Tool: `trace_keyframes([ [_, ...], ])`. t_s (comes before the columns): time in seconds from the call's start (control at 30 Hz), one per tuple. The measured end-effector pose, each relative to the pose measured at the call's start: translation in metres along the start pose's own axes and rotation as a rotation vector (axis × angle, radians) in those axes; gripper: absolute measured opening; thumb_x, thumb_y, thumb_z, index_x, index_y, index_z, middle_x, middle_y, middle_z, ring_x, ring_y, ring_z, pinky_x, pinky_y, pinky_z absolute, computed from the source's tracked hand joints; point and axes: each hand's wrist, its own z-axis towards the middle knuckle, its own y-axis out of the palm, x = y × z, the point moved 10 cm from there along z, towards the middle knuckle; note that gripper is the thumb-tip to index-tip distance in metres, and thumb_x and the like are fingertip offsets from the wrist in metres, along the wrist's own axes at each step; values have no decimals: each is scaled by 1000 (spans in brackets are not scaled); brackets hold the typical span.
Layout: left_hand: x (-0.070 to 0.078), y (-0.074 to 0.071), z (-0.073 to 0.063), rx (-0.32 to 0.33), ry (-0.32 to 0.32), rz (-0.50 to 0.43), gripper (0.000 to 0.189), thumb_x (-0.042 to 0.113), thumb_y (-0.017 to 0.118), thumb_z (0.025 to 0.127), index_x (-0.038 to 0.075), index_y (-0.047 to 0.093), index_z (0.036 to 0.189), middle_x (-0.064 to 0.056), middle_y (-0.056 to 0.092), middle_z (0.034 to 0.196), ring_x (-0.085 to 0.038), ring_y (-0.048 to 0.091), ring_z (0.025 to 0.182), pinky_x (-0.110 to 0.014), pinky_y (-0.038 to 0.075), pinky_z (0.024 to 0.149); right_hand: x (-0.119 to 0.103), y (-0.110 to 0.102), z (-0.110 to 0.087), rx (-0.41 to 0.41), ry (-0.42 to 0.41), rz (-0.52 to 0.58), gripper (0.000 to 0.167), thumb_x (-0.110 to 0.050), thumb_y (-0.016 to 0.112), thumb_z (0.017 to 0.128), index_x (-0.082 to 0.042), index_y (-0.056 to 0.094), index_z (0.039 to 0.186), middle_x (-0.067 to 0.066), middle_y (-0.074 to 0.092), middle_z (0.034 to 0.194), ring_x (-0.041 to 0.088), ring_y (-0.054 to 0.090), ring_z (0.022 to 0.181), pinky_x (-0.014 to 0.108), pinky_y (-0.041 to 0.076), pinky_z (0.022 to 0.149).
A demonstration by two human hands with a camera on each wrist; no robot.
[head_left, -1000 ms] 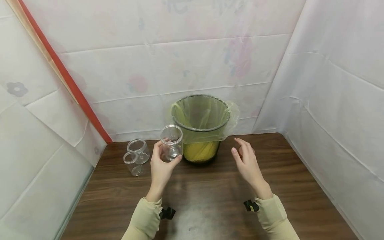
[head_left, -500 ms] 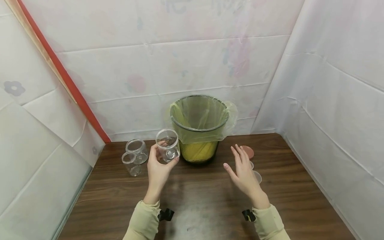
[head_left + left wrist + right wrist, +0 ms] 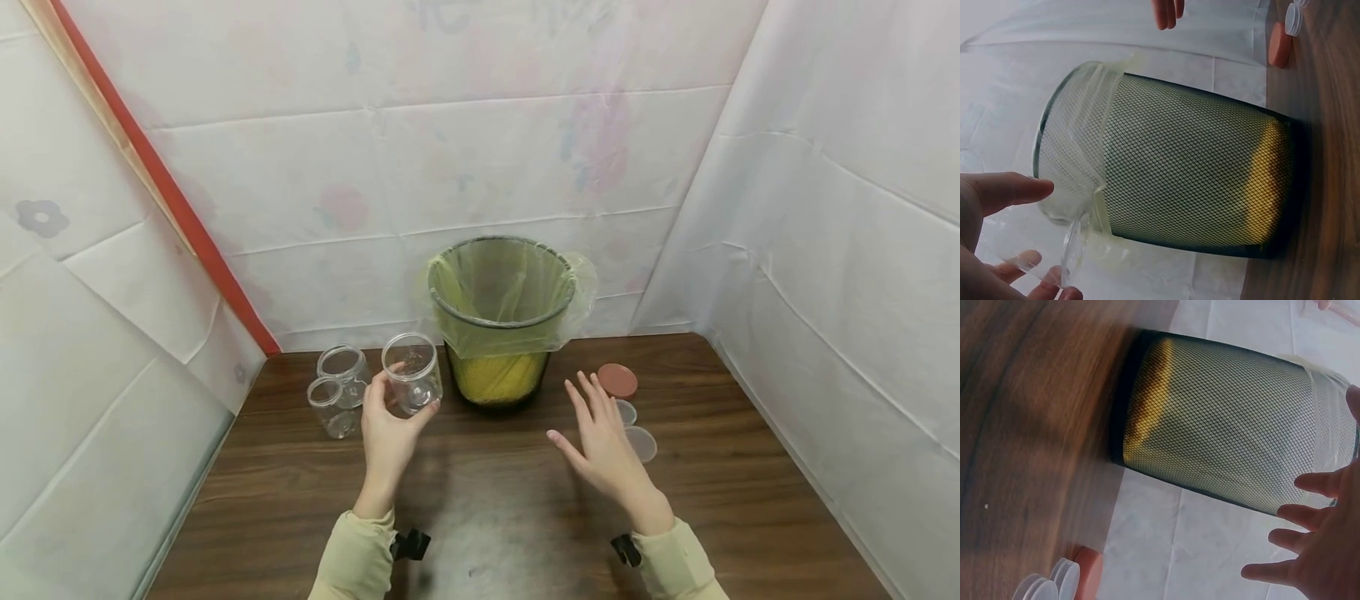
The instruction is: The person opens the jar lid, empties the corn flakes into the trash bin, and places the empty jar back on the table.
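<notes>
My left hand (image 3: 392, 446) grips a clear plastic jar (image 3: 414, 357) without a lid, thumb on one side and fingers on the other. The jar is held off the table, left of a mesh waste bin (image 3: 498, 379). In the left wrist view the thumb (image 3: 1013, 190) and part of the transparent jar (image 3: 1074, 247) show. My right hand (image 3: 606, 457) hovers palm down with fingers spread and nothing held. Just right of it lie a reddish round lid (image 3: 618, 381) and two translucent lids, the small one (image 3: 626, 412) and another (image 3: 641, 444).
Two more clear jars without lids, a wider one (image 3: 341, 367) and a slimmer one (image 3: 326, 398), stand left of my left hand. A thin yellowish bag lines the bin. White patterned sheeting (image 3: 300, 183) encloses the back and sides of the wooden table (image 3: 510, 517).
My left hand has brought the jar leftward and lower, away from the bin. My right hand has drifted left and toward me with fingers spreading, uncovering the lids.
</notes>
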Motion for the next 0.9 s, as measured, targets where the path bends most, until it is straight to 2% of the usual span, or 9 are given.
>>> trace_keyframes([
  [0.2,-7,-1,-2,-4,19,79,70,10,86,58,16,59,122,-10,56,106,-22,46,94,-36,38,80,2,6,-5,-21,8,-12,79,-45,62,88,-6,30,148,20,25,153,39,19,142,66,22,106],
  [0.43,-18,-6,-3,1,32,120,72,10,87,55,12,60,122,-12,62,103,-31,45,95,-34,30,79,6,15,-13,-54,27,-12,81,-47,62,87,-5,29,148,20,25,153,39,18,143,65,22,106],
  [0.67,-38,-14,-2,10,-2,178,74,10,88,54,11,59,123,-13,64,99,-28,45,90,-35,32,76,10,21,-17,-81,59,0,80,-47,61,88,-6,28,149,19,24,154,39,18,142,65,22,106],
  [0.9,-54,-21,-3,20,-5,218,75,8,88,53,7,59,122,-16,63,102,-31,46,91,-37,32,78,16,24,-19,-82,66,0,79,-46,61,88,-4,29,148,21,25,153,42,19,142,67,24,104],
])
